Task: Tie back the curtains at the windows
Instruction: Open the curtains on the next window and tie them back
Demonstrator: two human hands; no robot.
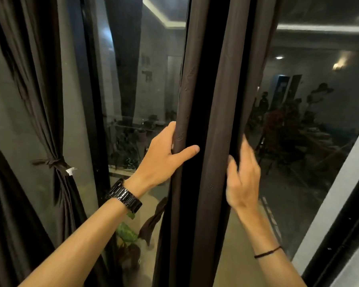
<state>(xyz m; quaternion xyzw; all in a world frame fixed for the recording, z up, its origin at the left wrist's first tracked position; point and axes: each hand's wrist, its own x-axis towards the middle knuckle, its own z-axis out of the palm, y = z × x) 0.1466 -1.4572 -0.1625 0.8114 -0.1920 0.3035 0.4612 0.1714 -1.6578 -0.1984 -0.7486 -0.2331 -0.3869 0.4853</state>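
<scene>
The left hand (164, 156) grips the left fold of the loose dark curtain (214, 100), with its thumb (188, 150) laid across the front of the fold and the fingers curled out of sight behind it. The right hand (244, 179) is at the curtain's right edge, just right of the left thumb with one deep fold between. Its fingers (246, 151) point up along the edge and its thumb lies against the cloth, but the hand is blurred and I cannot tell whether it grips or only touches. The curtain hangs straight down, untied, in front of the window glass (133, 79). Well left of the left fingers, a second curtain (39, 90) is gathered by a knot (50, 162) in a cloth tie. A black watch (124, 196) sits on the left wrist and a thin black cord (267, 252) on the right. Below the left fingers, green leaves (125, 233) show behind the glass.
</scene>
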